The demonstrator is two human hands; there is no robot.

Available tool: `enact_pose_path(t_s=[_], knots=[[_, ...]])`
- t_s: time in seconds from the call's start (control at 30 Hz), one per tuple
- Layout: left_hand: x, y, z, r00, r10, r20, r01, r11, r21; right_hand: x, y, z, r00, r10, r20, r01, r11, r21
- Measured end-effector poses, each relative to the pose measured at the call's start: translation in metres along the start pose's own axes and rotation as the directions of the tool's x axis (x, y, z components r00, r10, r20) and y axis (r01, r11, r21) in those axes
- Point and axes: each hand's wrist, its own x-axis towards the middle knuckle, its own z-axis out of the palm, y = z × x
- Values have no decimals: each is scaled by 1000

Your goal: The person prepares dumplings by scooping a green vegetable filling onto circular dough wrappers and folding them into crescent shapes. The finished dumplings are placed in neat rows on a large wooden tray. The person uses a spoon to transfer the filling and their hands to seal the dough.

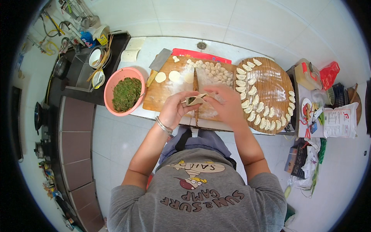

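Observation:
My left hand cradles a half-folded dumpling above the near part of the floured wooden board. Dark green filling shows through its open side. At the dumpling's right edge, my right hand pinches the wrapper with thumb and fingers, somewhat blurred. Beneath the dumpling, a rolling pin lies lengthwise on the board. Flat round wrappers are left of it, and many small dough pieces sit to its right in flour. A pink bowl of chopped green filling stands left of the board.
A cleaver rests across the board's far left corner. On the right, a round wooden board carries finished dumplings around its edge. Farther left is a sink with stacked bowls and chopsticks. Bags and containers crowd the right side.

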Motion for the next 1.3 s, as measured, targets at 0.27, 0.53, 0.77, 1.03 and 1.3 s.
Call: enact_pose_path(t_s=[0.27,0.53,0.77,1.03,1.3], knots=[[-6,-4,7,998,-49,42,55,986,-160,-47,43,0,951,290,107,-309,865,395],[-3,-13,10,999,-49,14,50,998,-33,-48,28,3,958,283,-45,-256,915,311],[0,-18,9,999,-40,6,40,999,26,-47,23,1,976,202,-84,-198,978,60],[1,-26,11,998,-34,-48,36,998,57,-47,17,7,986,116,-124,-127,988,-89],[2,-25,13,998,-33,-52,38,995,93,-51,27,11,982,141,-126,-148,988,-45]])
